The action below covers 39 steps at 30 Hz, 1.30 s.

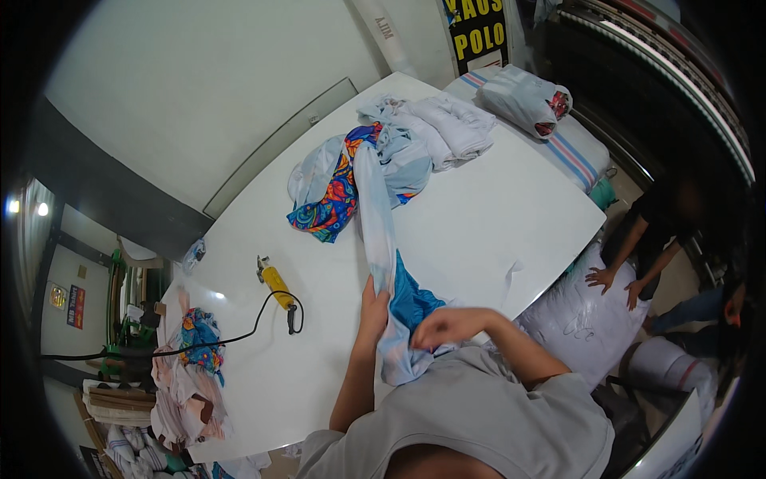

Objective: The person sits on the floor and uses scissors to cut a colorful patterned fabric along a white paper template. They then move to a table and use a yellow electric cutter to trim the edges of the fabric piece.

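A long strip of pale blue-white cloth (375, 215) runs down the table towards my body, with a bright blue part (411, 291) showing along its right side. My left hand (373, 310) is closed on the left edge of this cloth, thumb up along it. Over the blue part, close to my chest, my right hand (447, 326) has its fingers curled in a pinch; what lies between them is hidden. At its far end the cloth joins a crumpled heap with a multicoloured patterned piece (331, 199).
Left of my hands lies a yellow corded hand tool (275, 283), its black cable (239, 337) crossing the white table (495, 231). Folded white cloths (455, 128) sit at the back. Patterned fabric (201, 339) hangs at the left edge. Another person's hands (614, 283) rest on a wrapped bundle (594, 311).
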### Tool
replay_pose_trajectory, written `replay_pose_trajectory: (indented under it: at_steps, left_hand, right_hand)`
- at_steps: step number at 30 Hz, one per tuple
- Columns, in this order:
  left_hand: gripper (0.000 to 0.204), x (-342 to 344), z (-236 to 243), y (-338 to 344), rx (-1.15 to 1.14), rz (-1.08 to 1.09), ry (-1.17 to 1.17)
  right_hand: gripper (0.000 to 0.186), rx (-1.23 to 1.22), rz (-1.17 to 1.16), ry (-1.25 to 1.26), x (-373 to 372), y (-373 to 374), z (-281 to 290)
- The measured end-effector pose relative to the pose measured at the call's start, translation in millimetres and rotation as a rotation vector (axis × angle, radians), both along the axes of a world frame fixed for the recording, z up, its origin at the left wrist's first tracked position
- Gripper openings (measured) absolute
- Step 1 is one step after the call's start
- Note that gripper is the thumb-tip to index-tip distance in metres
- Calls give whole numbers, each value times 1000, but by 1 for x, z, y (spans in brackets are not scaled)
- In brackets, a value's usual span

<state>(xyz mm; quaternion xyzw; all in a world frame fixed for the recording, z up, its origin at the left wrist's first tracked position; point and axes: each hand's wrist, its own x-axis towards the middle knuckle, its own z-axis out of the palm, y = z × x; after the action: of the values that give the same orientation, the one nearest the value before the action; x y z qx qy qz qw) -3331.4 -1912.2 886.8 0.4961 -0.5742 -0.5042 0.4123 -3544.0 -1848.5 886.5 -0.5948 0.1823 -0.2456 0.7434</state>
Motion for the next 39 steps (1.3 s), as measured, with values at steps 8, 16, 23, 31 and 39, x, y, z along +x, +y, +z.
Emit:
replay_pose_trajectory:
  at_steps: [8,16,23,31,39]
  left_hand:
    - [25,-7,126,90,99,-967,-10]
    - [14,46,90,76,21,-536,-59]
    - [58,69,36,34,490,86,525]
    - [56,61,82,89,215,-114,436]
    - [49,135,114,162,177,-787,110]
  right_hand:
    - [51,658,-865,-252,-3,-49,-24]
    - [45,42,-755,-64,47,-84,-27]
    - [33,-420,174,199,102,18,52]
    - [60,-132,303,-5,60,-12,-11]
    - [84,692,-170,-887,33,-23,-47]
